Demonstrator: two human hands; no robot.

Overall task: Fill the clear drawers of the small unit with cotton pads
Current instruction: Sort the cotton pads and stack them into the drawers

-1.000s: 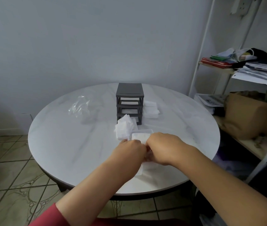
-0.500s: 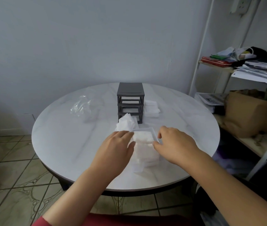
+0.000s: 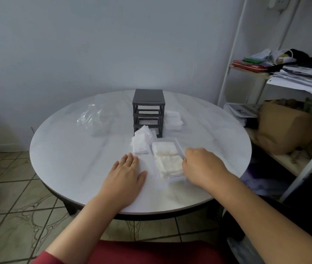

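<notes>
Landmark: a small dark drawer unit stands upright toward the far side of a round white worktop; its three slots look empty.
Clear drawer: a clear drawer, pulled out of the unit, lies flat on the worktop on the near side of the unit, just to its right. It looks full of cotton pads.
Long axis: the drawer's long side runs roughly from the person toward the unit, leaning slightly left at the far end.
Right hand: the right hand touches the drawer's right rim; its fingers curl onto that edge, seemingly gripping it.
Left hand: the left hand lies flat on the worktop, left of the drawer and apart from it, fingers spread, holding nothing.
Nearer hand: the right, already on the drawer.
Loose pads: a pile of loose pads sits against the unit's front; more white pads lie to its right.
Likely next: sliding the drawer forward into a slot.
</notes>
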